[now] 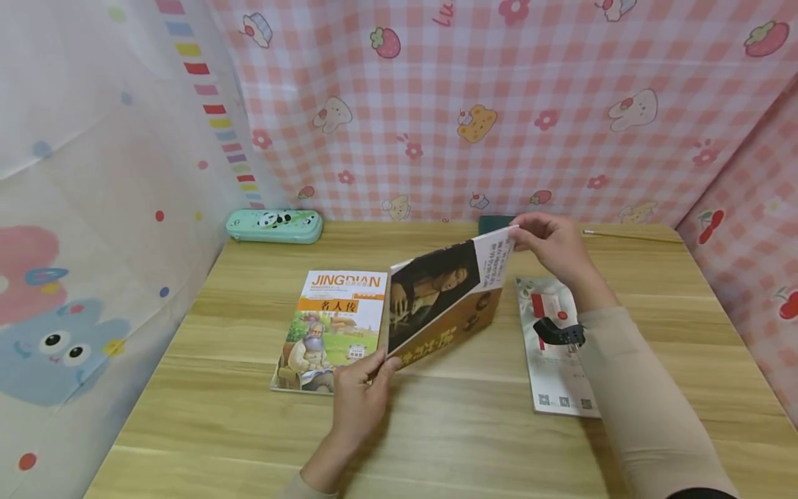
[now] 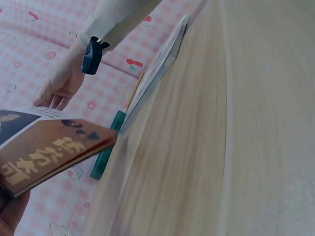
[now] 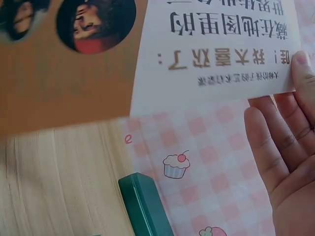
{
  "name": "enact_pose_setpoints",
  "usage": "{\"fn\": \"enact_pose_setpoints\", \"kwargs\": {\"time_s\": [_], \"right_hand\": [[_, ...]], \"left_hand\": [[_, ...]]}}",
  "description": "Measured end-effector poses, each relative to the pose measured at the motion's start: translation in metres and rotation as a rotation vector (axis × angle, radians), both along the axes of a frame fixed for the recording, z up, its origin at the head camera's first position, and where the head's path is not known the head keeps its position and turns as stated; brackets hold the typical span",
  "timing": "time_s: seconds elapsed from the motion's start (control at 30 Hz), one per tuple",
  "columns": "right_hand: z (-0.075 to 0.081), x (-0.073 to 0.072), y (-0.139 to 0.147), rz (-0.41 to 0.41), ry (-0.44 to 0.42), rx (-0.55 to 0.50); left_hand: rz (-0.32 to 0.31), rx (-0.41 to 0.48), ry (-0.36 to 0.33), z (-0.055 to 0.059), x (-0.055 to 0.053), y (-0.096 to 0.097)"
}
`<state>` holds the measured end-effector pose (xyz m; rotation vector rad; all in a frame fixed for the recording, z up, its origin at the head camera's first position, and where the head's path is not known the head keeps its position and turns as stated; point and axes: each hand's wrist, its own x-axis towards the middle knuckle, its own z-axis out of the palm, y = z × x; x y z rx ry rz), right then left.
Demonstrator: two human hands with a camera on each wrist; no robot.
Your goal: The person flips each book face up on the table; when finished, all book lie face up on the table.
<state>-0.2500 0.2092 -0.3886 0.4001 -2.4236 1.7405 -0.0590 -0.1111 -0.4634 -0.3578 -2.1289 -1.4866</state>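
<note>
Both hands hold a brown-and-white book [image 1: 445,294] with a dark painted portrait on its cover, tilted over the wooden table. My left hand [image 1: 363,396] pinches its lower left corner between thumb and fingers. At the opposite upper corner, the thumb and fingers of my right hand [image 1: 551,246] grip the white end; the right wrist view shows this right hand [image 3: 290,152] with its thumb on the cover. A colourful JINGDIAN book [image 1: 339,333] lies flat beside the left hand. Under the right forearm lies a white book or booklet [image 1: 548,374], partly covered by the sleeve.
A mint pencil case [image 1: 274,226] with pandas stands at the back left. Behind the right hand sits a dark green box [image 1: 495,224], also seen as a green box [image 3: 142,204] in the right wrist view. A pencil [image 1: 632,236] lies at the back right. Patterned curtains [image 1: 424,118] border the table.
</note>
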Motion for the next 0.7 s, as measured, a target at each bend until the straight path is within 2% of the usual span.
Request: {"fn": "enact_pose_setpoints", "kwargs": {"time_s": [0.23,0.43,0.53,0.7], "right_hand": [[0.001,-0.004,-0.005,0.04,-0.042,-0.014],[-0.007,-0.009,-0.011,0.015,-0.1,0.008],[-0.014,-0.012,-0.013,0.0,-0.12,0.035],[-0.026,-0.015,-0.019,-0.021,-0.143,0.088]], "left_hand": [[-0.028,0.074,-0.176,0.005,0.006,0.005],[-0.071,0.168,-0.261,0.001,0.006,0.008],[-0.056,0.183,-0.285,-0.003,0.006,0.008],[0.002,0.205,-0.321,-0.009,0.004,0.009]]}}
